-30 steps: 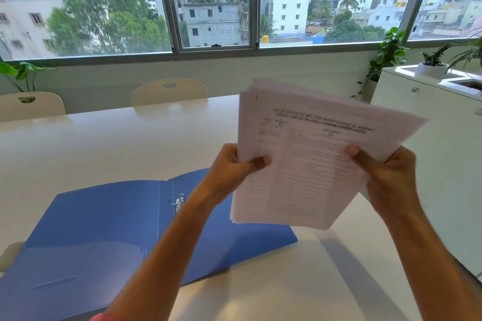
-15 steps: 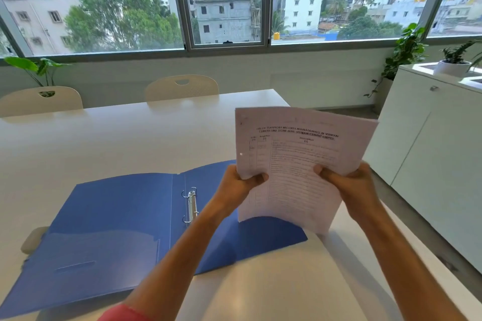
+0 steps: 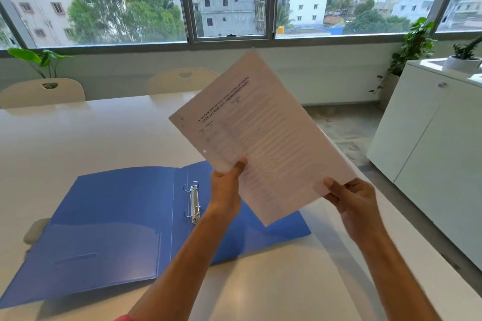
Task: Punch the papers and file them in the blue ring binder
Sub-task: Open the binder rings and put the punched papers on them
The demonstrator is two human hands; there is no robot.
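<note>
Bright daylight comes through the windows [image 3: 229,8] along the far wall and washes the white table [image 3: 78,138] pale. Soft sheen lies on the blue ring binder [image 3: 117,216], with a dim shadow along its near edge. The papers [image 3: 260,138] are slightly blurred, the print unreadable. Wide-angle distortion bends the window frame and the cabinet [image 3: 430,164] toward the edges.

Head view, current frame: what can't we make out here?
- Papers: print too blurred to read; sheet count unclear, only the top page shows.
- Lower punch hole: not visible, around where the left hand grips; one hole shows above it.
- Blue ring binder: right cover partly hidden by the papers and left forearm; near-left corner cut by the frame edge.
- Right hand: fingers behind the papers.
- Hole punch: not in view.
</note>
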